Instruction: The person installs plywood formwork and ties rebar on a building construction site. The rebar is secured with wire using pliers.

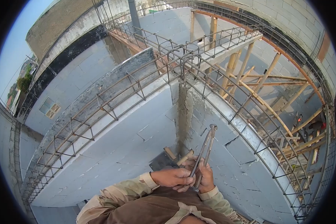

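Note:
Metal pincers (208, 143) point upward in front of the wall corner, their jaws at the top and close together. My left hand (173, 177) has its fingers closed around the lower part of one handle. Beside it, my right hand (205, 176) is wrapped round the other handle. The two hands nearly touch, low in the middle of the view. Behind them the grey block walls meet at a mortar-filled corner (183, 112). Tied steel rebar cages (182, 59) run along the wall tops and cross above this corner.
Just behind my hands are a dark board (161, 160) and short wood pieces (170, 153). Timber props and braces (265, 72) stand in the room at the right. A concrete-topped wall (104, 80) curves away at the left.

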Tool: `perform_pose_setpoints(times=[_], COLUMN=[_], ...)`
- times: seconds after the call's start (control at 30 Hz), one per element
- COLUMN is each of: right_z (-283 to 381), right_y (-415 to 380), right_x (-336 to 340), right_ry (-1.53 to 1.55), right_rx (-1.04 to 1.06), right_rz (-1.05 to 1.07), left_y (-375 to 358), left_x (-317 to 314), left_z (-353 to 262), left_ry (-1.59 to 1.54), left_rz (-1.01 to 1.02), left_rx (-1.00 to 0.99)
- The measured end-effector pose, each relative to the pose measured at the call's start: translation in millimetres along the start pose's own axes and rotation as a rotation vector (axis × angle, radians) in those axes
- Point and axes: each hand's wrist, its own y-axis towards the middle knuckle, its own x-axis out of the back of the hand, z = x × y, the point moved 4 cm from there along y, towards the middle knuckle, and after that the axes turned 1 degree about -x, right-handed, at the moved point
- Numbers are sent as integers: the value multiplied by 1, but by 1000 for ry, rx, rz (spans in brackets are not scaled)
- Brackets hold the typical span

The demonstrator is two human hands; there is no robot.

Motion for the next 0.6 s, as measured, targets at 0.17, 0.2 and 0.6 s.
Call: perform_pose_setpoints(times=[0.17, 0.2, 0.6], right_z=[61, 87, 308], right_y=[20, 20, 100], right_x=[-20, -27, -206], right_ry=[-504, -678, -2023], right_rx=[184, 233, 304], right_rz=[-103, -130, -434], left_y=[-25, -40, -111], left_x=[41, 58, 281], left_z=[-64, -98, -316], left_ry=[638, 782, 1425], left_rz=[-181, -258, -1476], left_rx=[103, 27, -299])
